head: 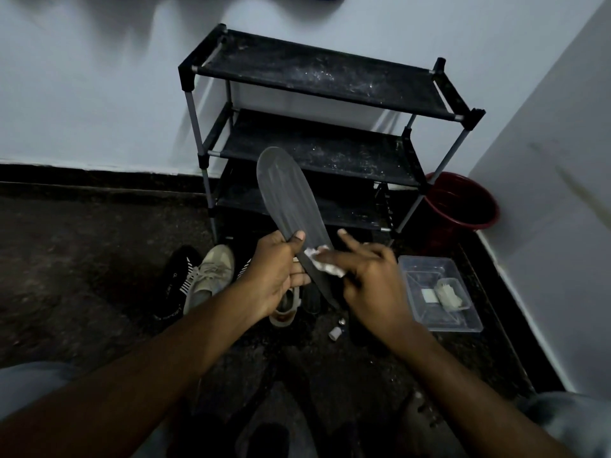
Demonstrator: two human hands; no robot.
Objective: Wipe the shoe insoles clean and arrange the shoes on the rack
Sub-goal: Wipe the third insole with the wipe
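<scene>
Head, left hand (274, 276) insole (284, 193), right hand (370, 279) tissue (322, 264)

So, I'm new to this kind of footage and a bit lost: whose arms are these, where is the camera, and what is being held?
No machine here: a person wears one camera on the head, looking down at their own bare arms. The left hand grips a grey insole; the right hand holds a crumpled white wipe against it. Behind stands a black three-shelf shoe rack, a red bucket beside it. On the floor lie a beige sneaker, a black striped shoe and a clear plastic box.
</scene>
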